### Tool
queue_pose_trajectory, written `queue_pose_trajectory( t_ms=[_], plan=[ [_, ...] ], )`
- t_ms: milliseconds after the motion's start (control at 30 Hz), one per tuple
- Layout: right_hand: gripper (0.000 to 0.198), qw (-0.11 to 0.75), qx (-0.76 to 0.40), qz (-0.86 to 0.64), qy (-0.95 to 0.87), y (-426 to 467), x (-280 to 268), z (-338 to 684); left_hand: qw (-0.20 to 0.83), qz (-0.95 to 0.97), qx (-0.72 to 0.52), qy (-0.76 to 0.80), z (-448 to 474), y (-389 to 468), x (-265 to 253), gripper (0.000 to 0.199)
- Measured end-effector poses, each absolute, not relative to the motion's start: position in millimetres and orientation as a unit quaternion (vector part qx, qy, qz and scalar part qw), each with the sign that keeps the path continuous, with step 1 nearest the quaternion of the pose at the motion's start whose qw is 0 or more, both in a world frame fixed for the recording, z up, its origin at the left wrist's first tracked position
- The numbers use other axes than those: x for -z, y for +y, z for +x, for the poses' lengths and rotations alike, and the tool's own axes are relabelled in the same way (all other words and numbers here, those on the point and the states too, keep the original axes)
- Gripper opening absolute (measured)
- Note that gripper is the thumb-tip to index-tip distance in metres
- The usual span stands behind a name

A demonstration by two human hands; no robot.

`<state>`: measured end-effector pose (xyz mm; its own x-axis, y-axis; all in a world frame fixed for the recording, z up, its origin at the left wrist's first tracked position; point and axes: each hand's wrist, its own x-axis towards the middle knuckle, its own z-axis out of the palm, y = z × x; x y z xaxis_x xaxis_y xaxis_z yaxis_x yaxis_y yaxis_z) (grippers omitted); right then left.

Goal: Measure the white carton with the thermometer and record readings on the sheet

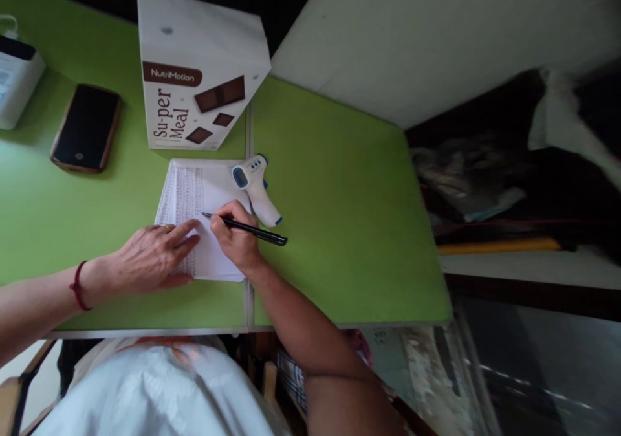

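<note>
A black pen (257, 231) is gripped in my right hand (236, 237), its tip at the paper's surface. The white paper sheets (218, 193) lie stacked on the green table, with columns of small handwriting on their left part. My left hand (155, 251) rests flat on the sheets' left side, fingers stretched out and the forefinger close to the pen tip. Just beyond my right hand, a white and blue infrared thermometer (256, 187) lies over the sheets' upper right corner.
Behind the sheets stands a white NutriMotion box (194, 93). A phone (87, 127) lies to its left, near a white device (17, 80) with a cable. The green table (339, 229) has a seam and ends at the right beside a cluttered shelf (485, 229).
</note>
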<state>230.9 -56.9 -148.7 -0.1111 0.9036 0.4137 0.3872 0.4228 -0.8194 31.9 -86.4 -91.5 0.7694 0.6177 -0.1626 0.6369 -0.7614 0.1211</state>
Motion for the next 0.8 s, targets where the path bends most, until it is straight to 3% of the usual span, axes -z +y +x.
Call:
queue_pose_trajectory(
  t_ms=[800],
  plan=[
    [0.019, 0.501, -0.234, -0.463, -0.693, -55.6, 147.2, 232.4, 0.058, 0.941, 0.059, 0.327, 29.7, -86.6, 93.9, 0.058]
  ],
)
